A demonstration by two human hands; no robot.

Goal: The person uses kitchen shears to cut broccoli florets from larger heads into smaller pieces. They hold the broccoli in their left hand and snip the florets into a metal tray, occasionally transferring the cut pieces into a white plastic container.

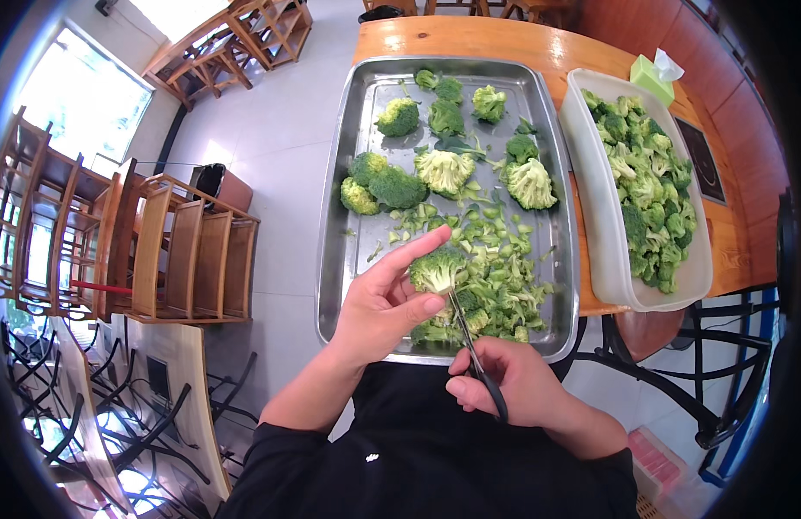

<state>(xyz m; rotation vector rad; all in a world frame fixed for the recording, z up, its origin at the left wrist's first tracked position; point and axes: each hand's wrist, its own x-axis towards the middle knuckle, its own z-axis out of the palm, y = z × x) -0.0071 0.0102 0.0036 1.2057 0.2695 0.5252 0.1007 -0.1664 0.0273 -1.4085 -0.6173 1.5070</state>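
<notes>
My left hand (391,298) grips a broccoli floret (437,269) between thumb and fingers, its pale cut stem turned toward me. In my right hand (504,379) is a pair of scissors (466,324) with black handles; the blade tips touch the floret's stem. Both hands are over the near end of a large metal tray (331,259). Inside it, small cut florets and stem bits (504,266) lie heaped at the near right. Larger broccoli pieces (397,187) sit farther up, among them two pale-stemmed heads (444,172) with cut sides showing.
A translucent plastic tub (598,214) of cut broccoli (647,188) stands right of the tray on the wooden table (426,39). Behind it are a green tissue box (652,79) and a dark inset panel (699,159). Wooden shelving (193,259) and stacked tables (173,389) stand at the left.
</notes>
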